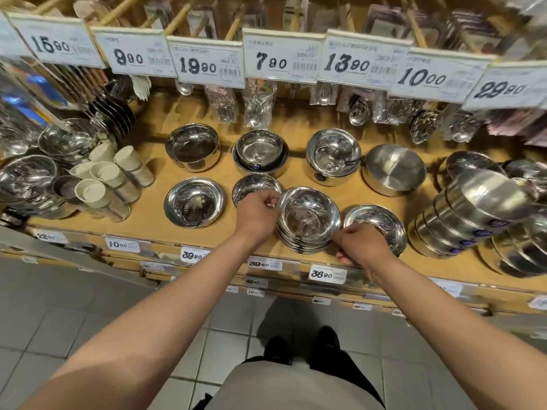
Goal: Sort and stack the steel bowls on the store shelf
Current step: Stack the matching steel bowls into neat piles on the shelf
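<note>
A stack of several shiny steel bowls (pixel 307 220) sits near the front edge of the wooden shelf (pixel 225 232). My left hand (pixel 257 214) grips the stack's left rim, and my right hand (pixel 359 245) grips its lower right side. A small bowl (pixel 251 184) lies just behind my left hand. A single bowl (pixel 381 223) lies to the right of the stack, partly under my right hand. Another wide bowl (pixel 194 202) rests at the front left. Behind stand a deep bowl (pixel 192 146), nested bowls (pixel 260 152), another nested pair (pixel 333 155) and a matte bowl (pixel 393 168).
A leaning stack of matte steel bowls (pixel 467 214) fills the right end. Cream-lidded cups (pixel 112 179) and more bowls (pixel 26 182) crowd the left. Price tags (pixel 279 56) and packaged spoons (pixel 257 105) hang above the back row. Tiled floor lies below the shelf edge.
</note>
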